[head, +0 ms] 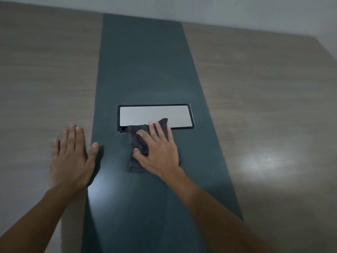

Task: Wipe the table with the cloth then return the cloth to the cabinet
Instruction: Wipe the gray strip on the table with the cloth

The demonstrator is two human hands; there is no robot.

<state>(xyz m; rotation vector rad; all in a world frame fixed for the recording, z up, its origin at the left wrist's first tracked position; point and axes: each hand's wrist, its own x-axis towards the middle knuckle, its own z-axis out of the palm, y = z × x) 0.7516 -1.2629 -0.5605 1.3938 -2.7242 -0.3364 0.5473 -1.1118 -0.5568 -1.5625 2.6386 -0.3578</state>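
A dark grey cloth (135, 162) lies bunched on the dark green middle strip of the table (145, 61). My right hand (157, 150) presses flat on the cloth with fingers spread; the cloth's far corner overlaps the panel's near edge. My left hand (73, 154) rests flat, fingers straight, on the wood-grain part of the table to the left, its thumb touching the green strip. The cabinet is out of view.
A silver rectangular panel with a black frame (155, 111) is set flush into the green strip just beyond the cloth. Wood-grain surface (264, 106) spreads on both sides. A pale wall (237, 10) bounds the table's far edge.
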